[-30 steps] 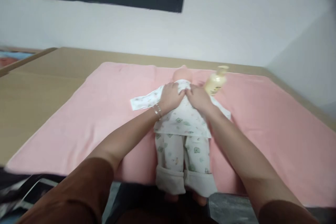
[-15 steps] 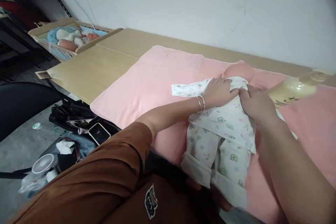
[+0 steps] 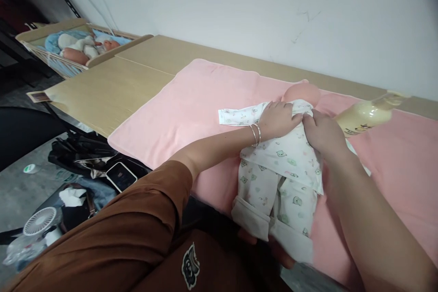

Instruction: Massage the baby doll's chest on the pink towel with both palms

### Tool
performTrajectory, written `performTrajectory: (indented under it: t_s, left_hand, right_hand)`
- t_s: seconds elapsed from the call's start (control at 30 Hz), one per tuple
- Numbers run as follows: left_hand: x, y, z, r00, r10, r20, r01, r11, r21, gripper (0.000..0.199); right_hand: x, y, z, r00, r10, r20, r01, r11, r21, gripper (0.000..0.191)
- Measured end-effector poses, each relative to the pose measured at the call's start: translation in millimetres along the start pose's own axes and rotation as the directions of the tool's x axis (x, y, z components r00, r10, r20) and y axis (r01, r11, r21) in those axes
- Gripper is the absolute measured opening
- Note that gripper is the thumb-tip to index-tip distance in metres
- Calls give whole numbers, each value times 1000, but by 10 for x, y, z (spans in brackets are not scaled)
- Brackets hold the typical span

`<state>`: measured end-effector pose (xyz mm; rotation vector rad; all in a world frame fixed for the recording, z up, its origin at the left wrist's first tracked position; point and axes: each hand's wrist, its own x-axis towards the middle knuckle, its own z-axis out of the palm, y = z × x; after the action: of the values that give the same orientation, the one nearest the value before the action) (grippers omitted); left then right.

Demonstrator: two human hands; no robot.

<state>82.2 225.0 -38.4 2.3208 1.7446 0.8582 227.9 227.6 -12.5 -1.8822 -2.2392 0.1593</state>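
Observation:
A baby doll [image 3: 303, 92] lies on its back on a pink blanket [image 3: 171, 114], dressed in a white printed baby shirt [image 3: 287, 153] and matching pants [image 3: 258, 187] with turned-up cuffs. My left hand [image 3: 278, 119] rests over the shirt's upper chest, its fingers closed on the fabric by the neck. Beside it my right hand [image 3: 323, 133] pinches the shirt near the collar, thumb close to my left thumb. One sleeve stretches out flat to the left; the other is mostly behind my right arm. The doll's feet poke out below the cuffs.
Right of the doll's head lies a pump bottle [image 3: 367, 116] of pale yellow liquid. A wooden crib [image 3: 94, 61] holding another doll stands past the tan table [image 3: 137, 77]. At lower left are a phone [image 3: 121, 177], a small fan [image 3: 40, 221] and bags. A white wall runs behind.
The view has shifted slightly, so everything sits a little further left. Both hands keep the same hold on the shirt, and the doll stays in place.

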Motion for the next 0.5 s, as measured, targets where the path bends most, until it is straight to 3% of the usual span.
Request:
performTrajectory:
  t_s: [0.33,0.5]
  left_hand:
    - [-25,47,17,996,20,-88,-16,999,36,38]
    - [-11,50,-25,998,1,-57,3,998,62,37]
  right_hand:
    - [19,11,3,1000,-18,-15,18,1000,-6,48]
    - [-67,-69,-97,999,-43,17,44,999,-30,53]
